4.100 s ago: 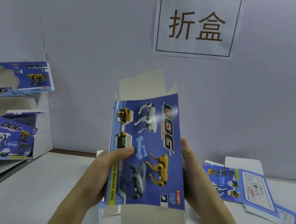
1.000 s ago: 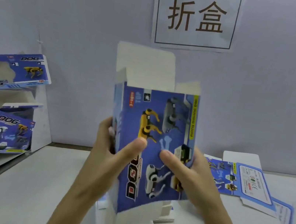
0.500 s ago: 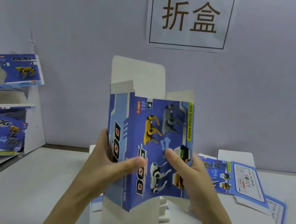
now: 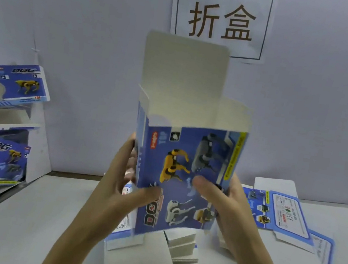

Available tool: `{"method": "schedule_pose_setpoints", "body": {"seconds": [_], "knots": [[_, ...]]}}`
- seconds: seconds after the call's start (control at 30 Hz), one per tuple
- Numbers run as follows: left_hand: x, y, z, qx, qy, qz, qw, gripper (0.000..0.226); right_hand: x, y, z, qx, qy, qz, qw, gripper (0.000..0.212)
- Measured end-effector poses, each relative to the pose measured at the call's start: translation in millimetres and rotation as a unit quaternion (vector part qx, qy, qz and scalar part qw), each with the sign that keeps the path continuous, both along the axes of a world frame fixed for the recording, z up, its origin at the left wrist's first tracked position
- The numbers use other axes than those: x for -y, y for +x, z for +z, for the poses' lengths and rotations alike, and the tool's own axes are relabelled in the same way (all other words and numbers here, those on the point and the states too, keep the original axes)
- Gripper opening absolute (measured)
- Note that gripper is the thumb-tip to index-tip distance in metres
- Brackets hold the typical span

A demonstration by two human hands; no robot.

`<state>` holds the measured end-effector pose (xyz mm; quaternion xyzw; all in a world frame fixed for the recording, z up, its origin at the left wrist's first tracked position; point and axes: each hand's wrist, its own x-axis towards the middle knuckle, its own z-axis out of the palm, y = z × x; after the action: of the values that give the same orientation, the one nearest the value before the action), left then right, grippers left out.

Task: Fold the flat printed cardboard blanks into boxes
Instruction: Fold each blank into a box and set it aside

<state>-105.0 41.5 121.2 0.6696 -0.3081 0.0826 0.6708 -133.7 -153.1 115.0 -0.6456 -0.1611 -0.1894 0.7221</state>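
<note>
Wall sign (image 4: 220,20) reads 折盒. A blue box (image 4: 187,156) printed DOG is upright in the air, top flap open, between the hands: left hand (image 4: 118,187) grips its left edge, right hand (image 4: 227,204) its right, thumbs on the front.

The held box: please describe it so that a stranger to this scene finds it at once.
Find the white sign with two large characters on the wall. Just below it, the left hand and right hand hold a blue printed box. Unlike the flat blanks stacked nearby, it is opened up, its white flap standing upright.
</note>
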Motion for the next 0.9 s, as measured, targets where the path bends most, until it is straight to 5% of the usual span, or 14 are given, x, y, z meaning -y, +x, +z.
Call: {"method": "schedule_pose_setpoints", "body": {"seconds": [0.13, 0.3, 0.6, 0.77, 0.9], "knots": [[6.6, -8.7, 0.4, 0.063, 0.011, 0.027, 0.998, 0.091, 2.9, -2.6, 2.7, 0.066, 0.014, -0.022, 0.997, 0.055], [2.0, -21.2, 8.8, 0.16, 0.03, 0.043, 0.986, 0.096, 5.8, -21.5, 16.1, 0.156, -0.088, -0.048, 0.983, 0.059], [-14.0, -21.7, 6.6, 0.116, 0.045, -0.051, 0.991, 0.098, 16.6, -33.0, 17.4, 0.199, -0.185, -0.043, 0.961, 0.083], [-13.5, -17.7, 4.2, 0.127, 0.06, -0.029, 0.99, 0.093, 18.7, -39.4, 20.5, 0.209, -0.194, -0.048, 0.957, 0.077], [-13.8, -19.5, 2.4, 0.148, 0.047, -0.053, 0.986, 0.062, 16.4, -40.4, 20.8, 0.213, -0.205, -0.053, 0.954, 0.059]]}}
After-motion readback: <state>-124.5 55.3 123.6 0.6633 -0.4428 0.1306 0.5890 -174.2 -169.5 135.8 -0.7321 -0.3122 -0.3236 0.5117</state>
